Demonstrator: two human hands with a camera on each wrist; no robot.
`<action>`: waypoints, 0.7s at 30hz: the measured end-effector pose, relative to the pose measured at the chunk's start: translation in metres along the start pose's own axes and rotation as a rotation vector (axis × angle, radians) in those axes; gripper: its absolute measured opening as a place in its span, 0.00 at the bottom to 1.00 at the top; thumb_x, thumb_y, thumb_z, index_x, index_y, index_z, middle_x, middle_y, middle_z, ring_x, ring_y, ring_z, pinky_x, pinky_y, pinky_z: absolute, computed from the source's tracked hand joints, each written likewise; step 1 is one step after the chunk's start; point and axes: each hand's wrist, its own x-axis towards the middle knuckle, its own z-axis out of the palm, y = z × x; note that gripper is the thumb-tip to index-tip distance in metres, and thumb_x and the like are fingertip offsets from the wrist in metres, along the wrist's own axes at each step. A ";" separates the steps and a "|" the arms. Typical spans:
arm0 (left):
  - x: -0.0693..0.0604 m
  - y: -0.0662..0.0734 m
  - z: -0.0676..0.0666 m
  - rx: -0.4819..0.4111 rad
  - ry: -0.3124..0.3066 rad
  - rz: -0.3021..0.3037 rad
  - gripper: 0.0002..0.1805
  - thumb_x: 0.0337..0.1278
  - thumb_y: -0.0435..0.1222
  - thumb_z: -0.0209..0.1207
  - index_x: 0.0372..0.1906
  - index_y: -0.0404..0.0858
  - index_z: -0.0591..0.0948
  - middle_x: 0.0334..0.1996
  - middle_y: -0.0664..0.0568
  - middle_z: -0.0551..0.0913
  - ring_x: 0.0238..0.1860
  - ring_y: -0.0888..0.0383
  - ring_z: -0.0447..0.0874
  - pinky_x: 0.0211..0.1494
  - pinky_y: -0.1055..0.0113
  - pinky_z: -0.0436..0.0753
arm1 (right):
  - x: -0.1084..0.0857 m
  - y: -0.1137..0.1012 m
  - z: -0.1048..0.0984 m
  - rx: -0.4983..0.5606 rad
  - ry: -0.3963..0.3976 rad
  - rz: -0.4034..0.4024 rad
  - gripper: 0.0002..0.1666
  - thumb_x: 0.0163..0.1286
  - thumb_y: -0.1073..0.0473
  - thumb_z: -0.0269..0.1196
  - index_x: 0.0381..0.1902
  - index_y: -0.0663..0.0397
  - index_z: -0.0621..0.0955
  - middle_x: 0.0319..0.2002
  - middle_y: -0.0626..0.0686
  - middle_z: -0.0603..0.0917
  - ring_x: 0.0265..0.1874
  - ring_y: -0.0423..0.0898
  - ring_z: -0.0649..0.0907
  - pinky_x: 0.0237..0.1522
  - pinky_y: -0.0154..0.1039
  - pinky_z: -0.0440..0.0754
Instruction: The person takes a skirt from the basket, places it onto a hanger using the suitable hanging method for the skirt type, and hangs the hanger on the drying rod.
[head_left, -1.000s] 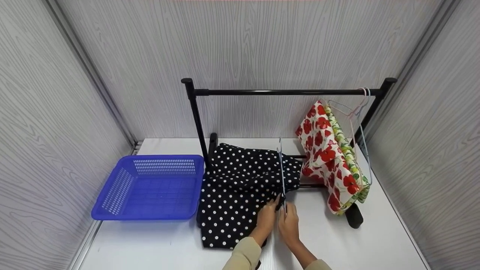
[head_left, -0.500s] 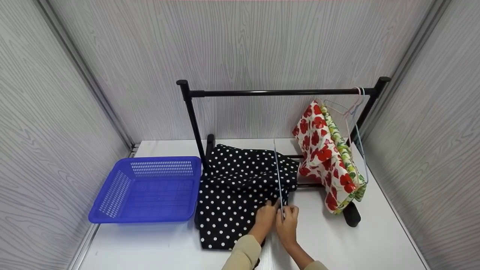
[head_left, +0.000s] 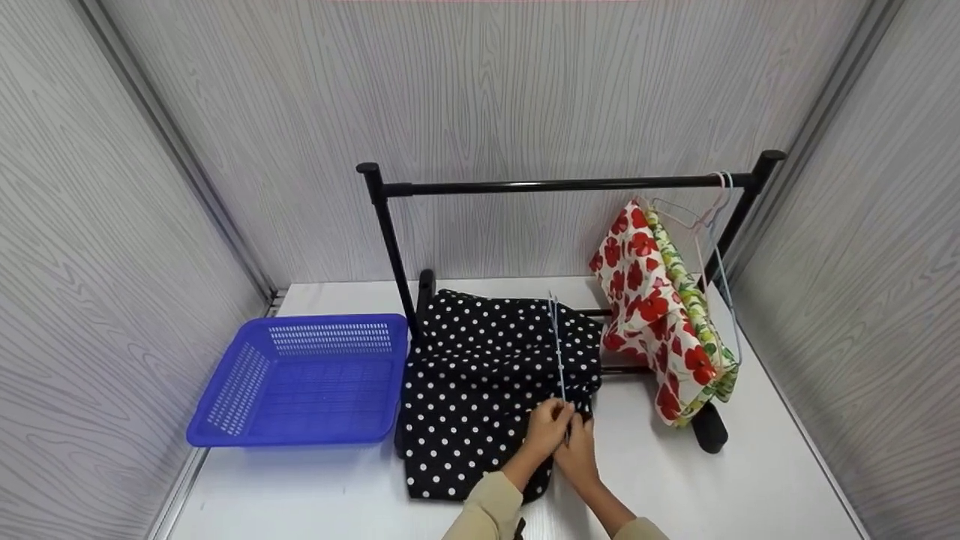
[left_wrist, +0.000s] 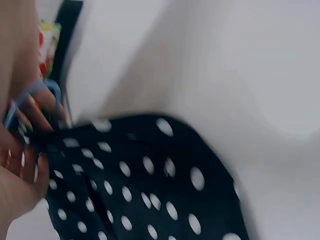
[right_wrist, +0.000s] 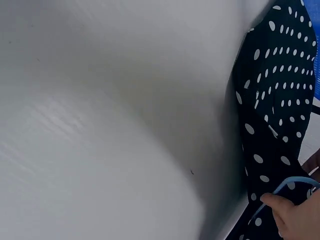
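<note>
A black cloth garment with white polka dots lies spread over the table and the rack's base. Standing edge-on over its right part is a light blue hanger. My right hand grips the near end of this hanger; the right wrist view shows thumb and fingers on the blue hanger. Close beside it, my left hand pinches the garment's edge against the hanger. In the left wrist view the left fingers hold the dotted cloth. The fingertips partly hide where cloth and hanger meet.
A black clothes rack stands behind. On its right end hang a red-flowered cloth and a yellow-green patterned cloth on pink and blue hangers. A blue plastic basket sits at the left. Panel walls enclose the table.
My left hand has come up and right to meet the hanger, drawing the cloth's near right edge with it. The hanger has tilted slightly in my right hand.
</note>
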 end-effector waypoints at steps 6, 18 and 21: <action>0.000 0.004 0.016 -0.058 0.178 -0.001 0.08 0.64 0.28 0.47 0.31 0.30 0.75 0.27 0.41 0.81 0.30 0.52 0.80 0.34 0.71 0.78 | 0.003 -0.001 -0.006 0.017 0.143 0.217 0.18 0.61 0.64 0.55 0.49 0.64 0.74 0.52 0.65 0.70 0.42 0.60 0.75 0.38 0.54 0.74; -0.007 -0.004 0.027 -0.101 0.414 0.055 0.11 0.68 0.29 0.42 0.33 0.30 0.73 0.16 0.47 0.75 0.13 0.74 0.62 0.17 0.75 0.68 | 0.047 0.077 0.007 -0.114 -0.105 0.482 0.41 0.61 0.55 0.56 0.66 0.70 0.56 0.61 0.74 0.65 0.58 0.69 0.68 0.56 0.61 0.65; -0.007 -0.005 0.028 -0.011 0.489 0.092 0.10 0.66 0.28 0.45 0.31 0.33 0.76 0.23 0.46 0.79 0.19 0.68 0.69 0.24 0.72 0.71 | 0.053 0.114 0.026 0.034 -0.129 0.534 0.43 0.64 0.49 0.55 0.65 0.74 0.56 0.59 0.76 0.66 0.58 0.66 0.70 0.59 0.51 0.69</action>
